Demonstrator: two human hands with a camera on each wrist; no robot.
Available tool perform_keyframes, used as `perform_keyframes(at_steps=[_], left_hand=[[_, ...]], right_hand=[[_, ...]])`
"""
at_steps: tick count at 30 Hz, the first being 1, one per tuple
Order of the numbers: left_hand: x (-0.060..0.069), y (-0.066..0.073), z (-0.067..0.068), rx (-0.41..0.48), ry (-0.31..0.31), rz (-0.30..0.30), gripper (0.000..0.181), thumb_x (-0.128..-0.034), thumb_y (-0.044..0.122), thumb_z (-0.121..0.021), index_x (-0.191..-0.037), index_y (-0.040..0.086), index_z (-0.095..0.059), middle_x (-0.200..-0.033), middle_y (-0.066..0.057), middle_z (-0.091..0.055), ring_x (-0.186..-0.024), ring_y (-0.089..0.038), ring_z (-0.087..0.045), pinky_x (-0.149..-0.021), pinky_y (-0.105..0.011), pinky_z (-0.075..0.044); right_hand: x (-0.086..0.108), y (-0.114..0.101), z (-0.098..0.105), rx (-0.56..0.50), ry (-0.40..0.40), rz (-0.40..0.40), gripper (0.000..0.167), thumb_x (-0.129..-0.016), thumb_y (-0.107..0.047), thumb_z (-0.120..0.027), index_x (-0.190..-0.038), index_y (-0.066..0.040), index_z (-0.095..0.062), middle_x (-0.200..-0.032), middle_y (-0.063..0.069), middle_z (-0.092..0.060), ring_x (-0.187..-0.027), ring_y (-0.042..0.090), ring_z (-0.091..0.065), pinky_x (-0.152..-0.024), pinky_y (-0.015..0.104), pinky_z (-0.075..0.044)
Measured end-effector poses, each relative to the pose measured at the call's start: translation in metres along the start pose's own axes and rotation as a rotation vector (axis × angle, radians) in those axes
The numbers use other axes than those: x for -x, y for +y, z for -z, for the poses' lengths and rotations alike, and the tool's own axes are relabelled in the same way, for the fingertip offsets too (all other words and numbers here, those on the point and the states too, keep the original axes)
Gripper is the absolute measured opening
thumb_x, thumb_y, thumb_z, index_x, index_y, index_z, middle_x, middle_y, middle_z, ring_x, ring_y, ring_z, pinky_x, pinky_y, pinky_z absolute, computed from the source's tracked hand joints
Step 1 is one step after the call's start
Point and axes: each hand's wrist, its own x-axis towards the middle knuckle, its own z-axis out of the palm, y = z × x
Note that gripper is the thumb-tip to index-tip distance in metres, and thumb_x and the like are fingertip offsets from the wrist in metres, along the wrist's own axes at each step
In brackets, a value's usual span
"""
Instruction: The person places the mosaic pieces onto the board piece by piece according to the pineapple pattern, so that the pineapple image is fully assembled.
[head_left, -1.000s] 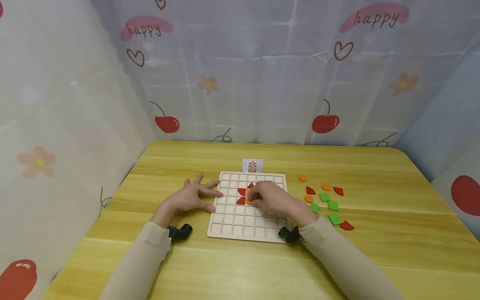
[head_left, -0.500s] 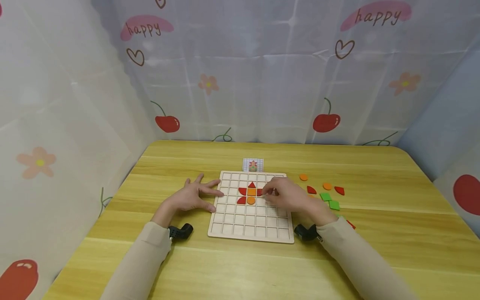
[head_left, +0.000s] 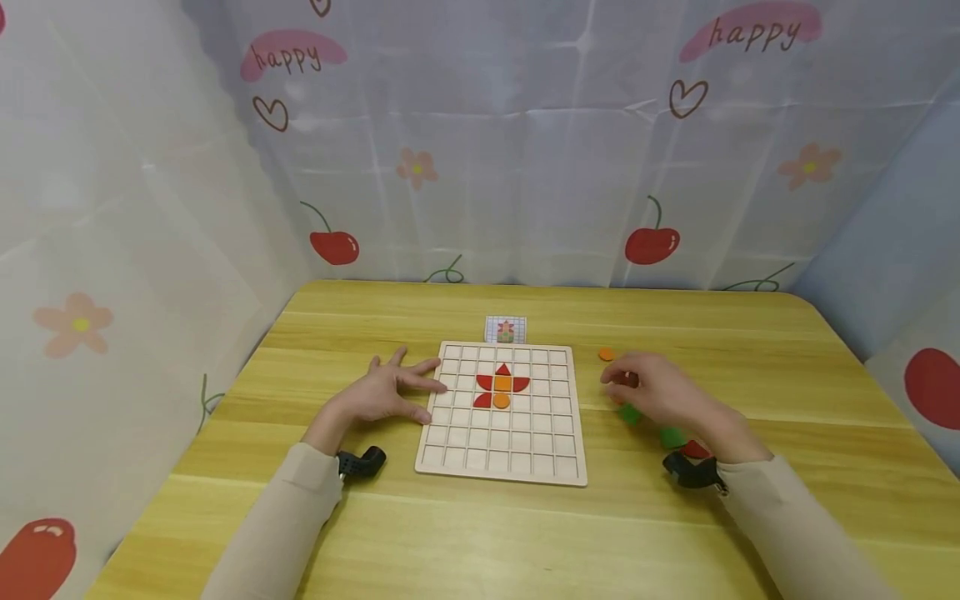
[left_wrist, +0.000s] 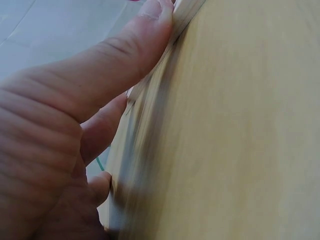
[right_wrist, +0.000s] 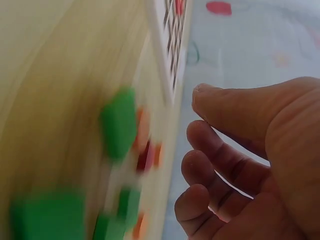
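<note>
My left hand (head_left: 386, 392) lies with spread fingers at the left edge of a wooden grid board (head_left: 480, 454), thumb and fingertips touching it. In the left wrist view its thumb (left_wrist: 125, 50) rests against the board's edge. On the board, a red triangle (head_left: 503, 369) sits above an orange square (head_left: 503, 383) with red quarter-circles either side. Below are an orange disc (head_left: 501, 401) and another red quarter-circle (head_left: 483, 401). My right hand (head_left: 652, 387) hovers over loose pieces right of the board, fingers loosely bent. The right wrist view shows nothing between thumb and fingers.
A small printed pattern card (head_left: 506, 329) lies behind the board. Loose pieces include an orange disc (head_left: 605, 354), green squares (head_left: 672, 438) and a red quarter-circle (head_left: 694, 450); the right hand hides others. A printed curtain (head_left: 480, 192) hangs behind the table (head_left: 495, 533).
My right hand has left the orange disc on the board and moved right, over the loose pieces. It now covers several of them. The left hand has stayed in place.
</note>
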Motion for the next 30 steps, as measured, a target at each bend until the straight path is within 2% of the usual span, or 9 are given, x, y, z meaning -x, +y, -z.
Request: perform_keyframes(at_steps=[8, 15, 21, 30], left_hand=[[0.0, 0.001, -0.002, 0.011, 0.001, 0.003, 0.051, -0.0807, 0.042, -0.086, -0.129, 0.035, -0.073, -0.166, 0.009, -0.036, -0.159, -0.043, 0.014, -0.117, -0.071, 0.022], [0.0, 0.001, -0.001, 0.0, 0.006, 0.006, 0.05, -0.0811, 0.042, -0.086, -0.129, 0.035, -0.073, -0.166, 0.008, -0.037, -0.159, -0.043, 0.013, -0.117, -0.072, 0.021], [0.001, 0.0, -0.001, 0.006, 0.001, 0.003, 0.05, -0.0813, 0.041, -0.086, -0.129, 0.035, -0.073, -0.166, 0.008, -0.036, -0.159, -0.043, 0.014, -0.117, -0.072, 0.022], [0.001, 0.001, 0.0, 0.004, -0.001, -0.003, 0.051, -0.081, 0.041, -0.086, -0.13, 0.035, -0.073, -0.166, 0.008, -0.036, -0.159, -0.043, 0.014, -0.117, -0.072, 0.022]], right_hand=[[0.025, 0.038, 0.023, 0.052, 0.061, -0.049, 0.017, -0.097, -0.012, -0.071, -0.111, -0.004, -0.076, -0.098, 0.004, -0.07, -0.083, 0.015, -0.057, -0.072, 0.029, -0.05], [0.037, 0.067, 0.038, 0.11, 0.079, -0.143, 0.024, -0.094, -0.016, -0.074, -0.111, 0.001, -0.073, -0.095, 0.008, -0.071, -0.086, 0.023, -0.063, -0.076, 0.039, -0.054], [0.038, 0.075, 0.038, 0.131, 0.047, -0.213, 0.034, -0.093, -0.024, -0.077, -0.115, 0.001, -0.068, -0.099, 0.015, -0.07, -0.088, 0.028, -0.064, -0.077, 0.044, -0.054], [0.036, 0.083, 0.033, 0.161, 0.095, -0.2, 0.02, -0.095, -0.014, -0.071, -0.11, -0.001, -0.069, -0.103, 0.018, -0.069, -0.088, 0.029, -0.062, -0.079, 0.046, -0.051]])
